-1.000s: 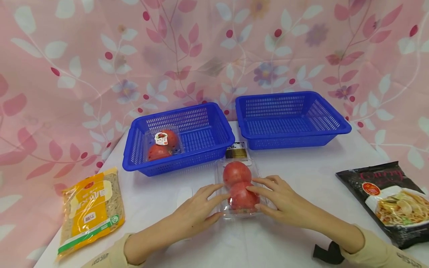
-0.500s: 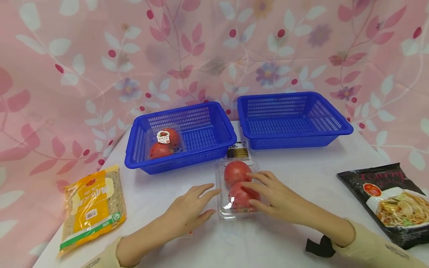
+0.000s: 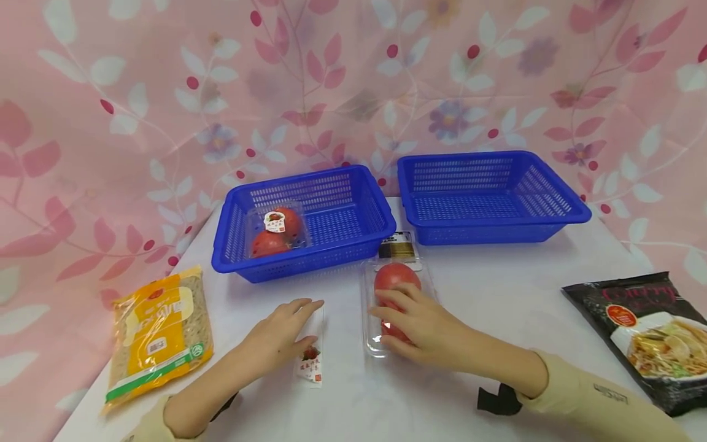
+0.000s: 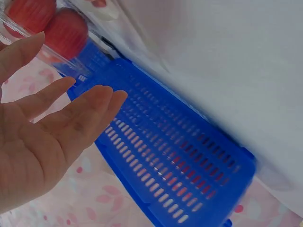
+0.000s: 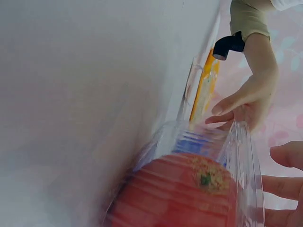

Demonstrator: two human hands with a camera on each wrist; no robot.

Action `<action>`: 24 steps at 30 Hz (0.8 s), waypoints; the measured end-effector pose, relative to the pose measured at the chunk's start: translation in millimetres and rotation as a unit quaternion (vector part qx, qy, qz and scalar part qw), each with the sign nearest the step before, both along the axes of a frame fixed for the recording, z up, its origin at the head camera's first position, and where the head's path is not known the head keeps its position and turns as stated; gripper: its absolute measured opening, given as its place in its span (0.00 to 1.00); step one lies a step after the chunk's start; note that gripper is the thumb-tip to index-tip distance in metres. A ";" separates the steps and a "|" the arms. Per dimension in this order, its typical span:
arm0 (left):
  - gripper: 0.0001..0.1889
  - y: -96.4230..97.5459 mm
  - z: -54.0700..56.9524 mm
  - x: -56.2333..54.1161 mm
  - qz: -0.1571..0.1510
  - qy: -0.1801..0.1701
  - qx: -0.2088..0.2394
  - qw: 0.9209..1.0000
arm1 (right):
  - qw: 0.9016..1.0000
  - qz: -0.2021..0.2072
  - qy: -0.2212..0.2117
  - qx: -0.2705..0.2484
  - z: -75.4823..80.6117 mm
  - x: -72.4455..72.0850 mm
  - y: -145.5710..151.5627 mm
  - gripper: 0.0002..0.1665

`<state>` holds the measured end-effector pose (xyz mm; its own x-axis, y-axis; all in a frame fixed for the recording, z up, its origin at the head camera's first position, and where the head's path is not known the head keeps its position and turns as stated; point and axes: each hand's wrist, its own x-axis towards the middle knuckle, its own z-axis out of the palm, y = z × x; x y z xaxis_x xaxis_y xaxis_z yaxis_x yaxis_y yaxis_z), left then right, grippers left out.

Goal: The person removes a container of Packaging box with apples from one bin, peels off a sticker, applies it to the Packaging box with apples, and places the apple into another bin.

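A clear plastic box of red tomatoes lies mid-table in the head view. My right hand rests over its nearer half, fingers loosely bent across the lid and hiding much of one tomato. In the right wrist view, the tomato shows through the ribbed plastic, with fingertips right at the lid's side. My left hand is apart from the box, fingers relaxed, holding nothing. Beside its thumb lies a white label strip with a red fruit picture, partly covered by the hand.
Behind stand two blue baskets; the left basket holds another tomato pack, the right basket is beside it. A black-and-gold packet lies between. A yellow bag is left, a black noodle bag right.
My left hand has drawn away from the tomato box to the left, uncovering the label strip. My right hand has slid further left over the box. The view has shifted slightly.
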<state>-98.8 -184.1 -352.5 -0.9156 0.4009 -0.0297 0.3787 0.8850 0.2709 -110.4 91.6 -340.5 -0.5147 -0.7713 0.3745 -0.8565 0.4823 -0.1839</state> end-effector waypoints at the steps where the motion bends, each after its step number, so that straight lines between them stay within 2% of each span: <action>1: 0.30 -1.8 -0.7 -0.6 0.007 -0.008 -0.001 1.000 | 1.000 0.001 -0.001 0.005 0.3 0.0 -2.9 0.24; 8: 0.31 -10.1 -7.4 -4.5 0.044 -0.075 -0.008 0.996 | 1.000 0.011 0.004 0.029 1.2 -1.4 -20.7 0.24; 11: 0.32 -12.4 -10.7 -6.9 0.049 -0.098 -0.014 0.994 | 0.999 0.013 -0.004 0.039 0.8 -1.9 -26.0 0.24; 16: 0.32 -13.6 -15.2 -8.9 0.044 -0.106 -0.018 0.993 | 0.997 0.010 -0.022 0.070 -1.3 -1.6 -34.5 0.25; 21: 0.34 -13.0 -21.1 -8.5 0.034 -0.108 -0.010 0.994 | 0.994 0.026 -0.007 0.110 -5.8 3.0 -43.2 0.25; 24: 0.35 -12.1 -23.1 -8.6 0.037 -0.109 -0.017 0.993 | 0.993 0.039 0.010 0.115 -8.1 5.8 -46.8 0.25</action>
<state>-107.4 -196.1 -375.7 -0.9125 0.3289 -0.2434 0.2485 0.9180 0.3090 -104.6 44.8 -348.6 -0.4445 -0.8746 0.1938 -0.8952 0.4416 -0.0603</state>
